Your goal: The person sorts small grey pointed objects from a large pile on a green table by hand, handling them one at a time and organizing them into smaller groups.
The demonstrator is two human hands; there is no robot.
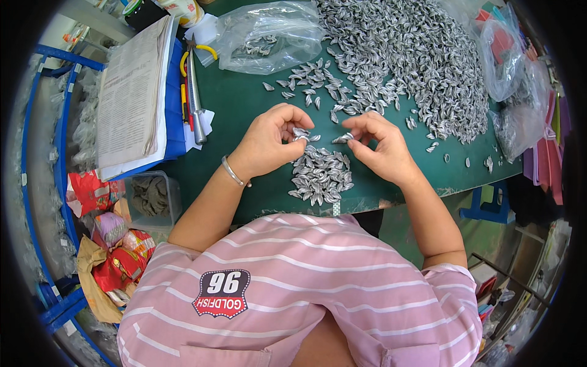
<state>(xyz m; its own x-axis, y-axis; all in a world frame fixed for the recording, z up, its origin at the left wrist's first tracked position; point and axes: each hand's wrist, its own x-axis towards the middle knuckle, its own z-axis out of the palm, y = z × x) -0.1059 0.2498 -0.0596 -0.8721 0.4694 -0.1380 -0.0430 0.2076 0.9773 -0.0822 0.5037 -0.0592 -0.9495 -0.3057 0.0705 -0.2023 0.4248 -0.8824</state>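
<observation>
My left hand [272, 139], with a silver bangle at the wrist, is closed around a few small silver twisted metal pieces [301, 134] at its fingertips. Between thumb and fingers of my right hand [382, 147] is one silver twisted piece [343, 138]. The two hands are a short way apart, just above a small heap of the same pieces [321, 174] near the table's front edge. Beyond the hands, a large pile of silver pieces [403, 55] spreads over the green table [244, 199], with a loose scatter [315, 76] at its near left side.
A clear plastic bag [269, 37] holds some pieces at the back. Left are a tapered metal rod [196, 101], yellow-handled pliers [184, 61] and a newspaper stack [131, 92]. Clear bags [520, 116] crowd the right end. A plastic tub [153, 199] stands below the table's left side.
</observation>
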